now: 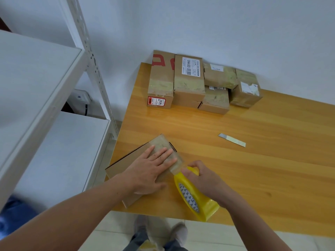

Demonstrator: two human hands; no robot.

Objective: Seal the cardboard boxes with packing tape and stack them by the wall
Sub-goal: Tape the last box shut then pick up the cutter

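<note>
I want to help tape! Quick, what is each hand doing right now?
Left hand: open, pressed flat on the brown cardboard box.
Right hand: closed, gripping the yellow roll of packing tape.

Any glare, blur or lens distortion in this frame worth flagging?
Head view: wide-angle bending bows the shelf post and table edges; soft glare sheens the tabletop near the stacked boxes; blue object at lower left is blurred; hands and tape roll are sharp.

Glossy wooden table [253, 160], matt cardboard box [126, 160], shiny yellow tape roll [201, 201]
</note>
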